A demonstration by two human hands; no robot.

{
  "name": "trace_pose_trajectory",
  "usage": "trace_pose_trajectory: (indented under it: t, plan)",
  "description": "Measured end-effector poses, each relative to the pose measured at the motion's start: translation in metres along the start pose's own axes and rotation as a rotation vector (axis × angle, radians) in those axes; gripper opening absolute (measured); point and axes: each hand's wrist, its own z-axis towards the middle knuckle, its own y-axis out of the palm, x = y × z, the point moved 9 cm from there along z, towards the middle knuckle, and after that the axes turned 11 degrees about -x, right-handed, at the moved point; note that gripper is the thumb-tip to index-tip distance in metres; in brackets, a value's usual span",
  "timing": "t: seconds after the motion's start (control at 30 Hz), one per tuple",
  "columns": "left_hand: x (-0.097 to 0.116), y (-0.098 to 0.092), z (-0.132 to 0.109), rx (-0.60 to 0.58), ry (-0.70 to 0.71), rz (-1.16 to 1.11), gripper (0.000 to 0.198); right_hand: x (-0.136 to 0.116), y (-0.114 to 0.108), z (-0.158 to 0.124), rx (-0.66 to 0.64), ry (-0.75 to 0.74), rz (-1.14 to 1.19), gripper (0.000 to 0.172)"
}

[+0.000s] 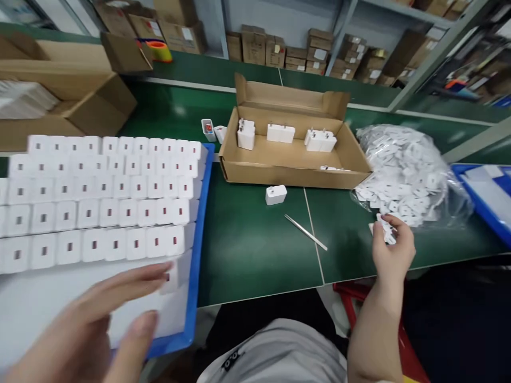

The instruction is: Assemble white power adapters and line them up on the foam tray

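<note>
My left hand [96,314], slightly blurred, reaches over the near right corner of a blue-rimmed tray [199,234]. Its fingers and thumb are stretched apart, close to a single white charger housing [171,281]. Rows of similar white charger housings [88,214], each with a small dark or reddish slot, fill the tray beyond it. My right hand [397,250] is closed on small white plastic pieces [387,232] at the near side of a clear bag [407,170] heaped with such pieces. Tweezers [305,232] and one white charger [275,195] lie between my hands.
An open cardboard box [287,173] with several white chargers stands at mid-table. Two small white parts [208,129] lie left of it. A larger carton [91,106] sits behind the tray, and another blue tray [489,197] is at the right. Shelves with cartons line the back.
</note>
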Motion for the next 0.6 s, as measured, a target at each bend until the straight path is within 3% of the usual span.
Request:
trace_pose_trajectory:
  t: [0.1, 0.17, 0.23, 0.3, 0.37, 0.47, 0.6]
  plan:
    - [0.054, 0.058, 0.01, -0.324, 0.341, -0.007, 0.025, 0.037, -0.015, 0.021, -0.057, 0.043, -0.108, 0.046]
    - [0.077, 0.099, 0.012, -0.498, 0.478, -0.004, 0.022, 0.038, -0.009, 0.027, -0.147, 0.013, -0.119, 0.05]
    - [0.084, 0.135, 0.015, -0.625, 0.52, 0.016, 0.018, 0.018, 0.009, 0.026, -0.254, -0.059, -0.091, 0.053]
    - [0.078, 0.161, 0.019, -0.689, 0.498, 0.036, 0.018, -0.02, 0.034, 0.018, -0.378, -0.167, -0.042, 0.052]
    - [0.067, 0.175, 0.021, -0.703, 0.451, 0.041, 0.019, -0.069, 0.061, 0.006, -0.509, -0.299, 0.01, 0.052]
    - [0.053, 0.176, 0.025, -0.671, 0.408, 0.033, 0.018, -0.142, 0.101, -0.011, -0.732, -0.505, 0.063, 0.06]
    - [0.042, 0.163, 0.033, -0.608, 0.354, 0.0, 0.019, -0.195, 0.144, -0.006, -0.825, -0.592, 0.14, 0.057]
